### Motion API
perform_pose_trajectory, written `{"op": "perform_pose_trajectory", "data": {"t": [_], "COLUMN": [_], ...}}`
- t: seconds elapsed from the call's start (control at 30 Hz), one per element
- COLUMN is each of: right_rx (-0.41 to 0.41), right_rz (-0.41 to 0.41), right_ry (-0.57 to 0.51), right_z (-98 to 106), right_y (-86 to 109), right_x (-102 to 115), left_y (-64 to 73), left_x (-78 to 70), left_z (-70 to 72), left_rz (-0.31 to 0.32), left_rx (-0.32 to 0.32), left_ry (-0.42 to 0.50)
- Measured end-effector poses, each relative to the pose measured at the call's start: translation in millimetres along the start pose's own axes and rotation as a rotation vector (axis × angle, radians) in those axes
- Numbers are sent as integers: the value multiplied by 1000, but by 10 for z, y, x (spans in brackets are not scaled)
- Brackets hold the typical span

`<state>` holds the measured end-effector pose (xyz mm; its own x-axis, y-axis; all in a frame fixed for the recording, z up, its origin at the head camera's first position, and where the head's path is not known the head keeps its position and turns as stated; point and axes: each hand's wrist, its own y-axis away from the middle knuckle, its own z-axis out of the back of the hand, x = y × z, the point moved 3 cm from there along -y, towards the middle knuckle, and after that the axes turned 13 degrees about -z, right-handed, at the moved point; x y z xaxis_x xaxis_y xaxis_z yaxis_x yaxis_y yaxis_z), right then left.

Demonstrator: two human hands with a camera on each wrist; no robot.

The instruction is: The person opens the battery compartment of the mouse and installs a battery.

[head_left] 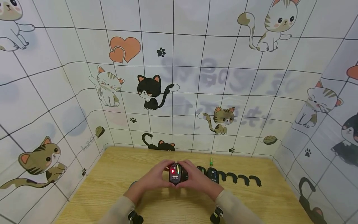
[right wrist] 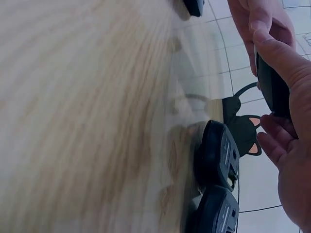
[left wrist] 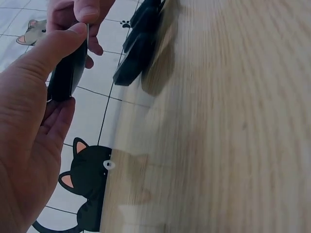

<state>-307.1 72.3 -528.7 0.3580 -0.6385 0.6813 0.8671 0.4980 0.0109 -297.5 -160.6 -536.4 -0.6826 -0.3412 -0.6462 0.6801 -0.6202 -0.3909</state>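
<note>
Both hands hold a black computer mouse (head_left: 175, 173) up above the table, its underside turned toward the head camera. A red light glows on it beside an open slot with a yellow-green battery (head_left: 178, 169). My left hand (head_left: 155, 177) grips one side, with the thumb along the near edge in the left wrist view. On the opposite side, my right hand (head_left: 198, 180) pinches the mouse between thumb and fingers. Two more black mice (right wrist: 218, 150) lie underside up beyond the right hand. A dark shape by the right palm is partly hidden.
Several curved black pieces (head_left: 243, 179) lie in a row on the wooden table (head_left: 112, 165) at the right. A small green battery (head_left: 211, 161) is behind the mice. Something dark blue (head_left: 132, 183) shows partly behind the left wrist. Cat-patterned walls (head_left: 184, 124) enclose the table.
</note>
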Motion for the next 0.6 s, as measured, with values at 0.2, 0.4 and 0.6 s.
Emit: {"op": "perform_pose_trajectory", "data": {"t": [0.2,0.4,0.6], "right_rx": [36,39,16], "right_rz": [31,62,59], "right_ry": [51,114,151], "right_z": [14,3,-35], "right_y": [-141,-269,-352], "right_x": [-55,-164,-234], "left_y": [-27,-70,-132], "left_x": [98,195,325], "left_z": [29,34,29], "left_rz": [2,4,14], "left_rx": [17,46,88], "left_ry": [2,-51,-119]}}
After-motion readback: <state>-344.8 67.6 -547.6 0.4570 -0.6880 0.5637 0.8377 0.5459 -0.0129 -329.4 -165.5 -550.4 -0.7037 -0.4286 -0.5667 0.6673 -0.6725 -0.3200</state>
